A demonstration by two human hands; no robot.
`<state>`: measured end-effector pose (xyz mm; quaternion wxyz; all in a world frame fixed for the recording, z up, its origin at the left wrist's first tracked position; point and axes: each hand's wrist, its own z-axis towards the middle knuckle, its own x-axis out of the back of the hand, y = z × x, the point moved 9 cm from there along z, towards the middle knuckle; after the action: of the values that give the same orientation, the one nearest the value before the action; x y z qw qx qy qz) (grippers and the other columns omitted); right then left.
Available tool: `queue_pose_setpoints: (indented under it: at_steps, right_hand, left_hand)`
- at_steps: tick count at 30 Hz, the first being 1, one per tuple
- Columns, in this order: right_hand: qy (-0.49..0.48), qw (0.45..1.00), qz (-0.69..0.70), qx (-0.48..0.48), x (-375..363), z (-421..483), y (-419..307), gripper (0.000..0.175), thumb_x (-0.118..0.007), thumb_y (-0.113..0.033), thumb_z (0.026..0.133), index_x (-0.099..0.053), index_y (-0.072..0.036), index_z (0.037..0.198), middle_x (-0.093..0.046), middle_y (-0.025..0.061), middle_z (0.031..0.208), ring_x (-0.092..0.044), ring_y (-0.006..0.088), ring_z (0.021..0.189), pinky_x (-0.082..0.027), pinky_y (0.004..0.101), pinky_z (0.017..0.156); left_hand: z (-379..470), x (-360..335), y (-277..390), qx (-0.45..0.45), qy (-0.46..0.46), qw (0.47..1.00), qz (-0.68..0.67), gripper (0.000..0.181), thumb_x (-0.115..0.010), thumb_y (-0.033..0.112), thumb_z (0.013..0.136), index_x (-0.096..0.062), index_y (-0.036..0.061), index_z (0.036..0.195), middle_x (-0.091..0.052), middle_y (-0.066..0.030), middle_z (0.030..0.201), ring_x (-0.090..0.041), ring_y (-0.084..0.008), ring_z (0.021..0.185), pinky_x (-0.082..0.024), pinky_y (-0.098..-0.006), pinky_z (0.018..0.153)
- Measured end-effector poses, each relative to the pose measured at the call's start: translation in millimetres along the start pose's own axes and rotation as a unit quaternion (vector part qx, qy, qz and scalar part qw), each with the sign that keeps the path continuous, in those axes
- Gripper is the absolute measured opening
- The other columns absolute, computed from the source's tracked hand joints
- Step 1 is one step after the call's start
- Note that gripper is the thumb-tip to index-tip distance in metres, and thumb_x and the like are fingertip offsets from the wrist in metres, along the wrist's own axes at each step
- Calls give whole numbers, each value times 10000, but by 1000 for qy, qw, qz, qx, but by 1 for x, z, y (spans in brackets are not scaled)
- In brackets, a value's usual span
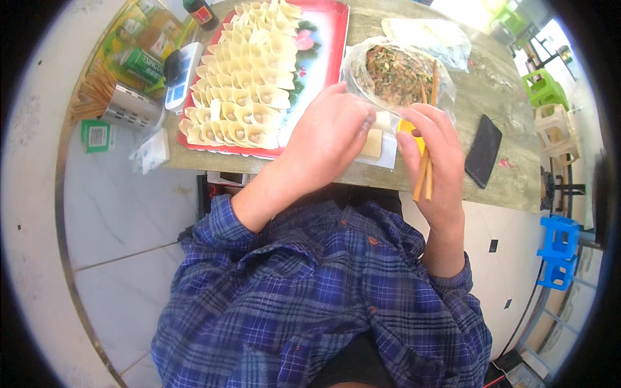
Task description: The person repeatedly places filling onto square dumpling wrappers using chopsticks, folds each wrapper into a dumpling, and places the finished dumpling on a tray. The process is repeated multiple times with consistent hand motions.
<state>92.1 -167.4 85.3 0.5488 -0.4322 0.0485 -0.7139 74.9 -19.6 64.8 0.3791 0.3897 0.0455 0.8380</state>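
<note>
My right hand holds a pair of wooden chopsticks, whose far ends lean over a plastic-lined bowl of minced filling with green bits. A yellow object shows between its thumb and fingers. Beside it, my left hand has bent fingers at a pale wrapper; its fingertips are partly hidden. A stack of square dough wrappers lies below, on a white sheet. Rows of folded, filled wrappers stand on the left part of a red-rimmed tray.
A black phone lies right of my right hand. Clear plastic bags lie behind the bowl. Left of the tray are a digital scale, a dark bottle and a metal holder of chopsticks. Plastic stools stand at the right.
</note>
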Motion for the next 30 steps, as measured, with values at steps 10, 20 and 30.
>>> queue_pose_setpoints:
  at_steps: [10,20,30]
  right_hand:
    - [-20,995,91,48,7,11,-27,169,-704,97,819,-599,28,931,-660,157,1018,-648,294,939,-507,367,866]
    - [-7,999,18,34,5,24,-1,111,-683,-6,885,-663,18,991,-670,169,1055,-652,364,962,-517,398,839]
    - [55,993,96,-46,62,21,40,116,-625,-40,972,-694,52,957,-704,134,960,-658,211,844,-515,287,778]
  left_hand:
    - [-15,12,-7,224,-8,862,-454,274,-625,166,1008,-585,7,1228,-667,-155,1176,-669,-310,1054,-543,-431,933]
    - [-54,-69,-2,382,33,453,-805,546,-441,253,1087,-302,6,1554,-504,-196,1487,-522,-339,1366,-384,-492,1185]
    - [-60,-59,-39,464,104,571,-670,491,-467,170,1066,-408,-113,1463,-572,-240,1415,-576,-346,1313,-422,-456,1157]
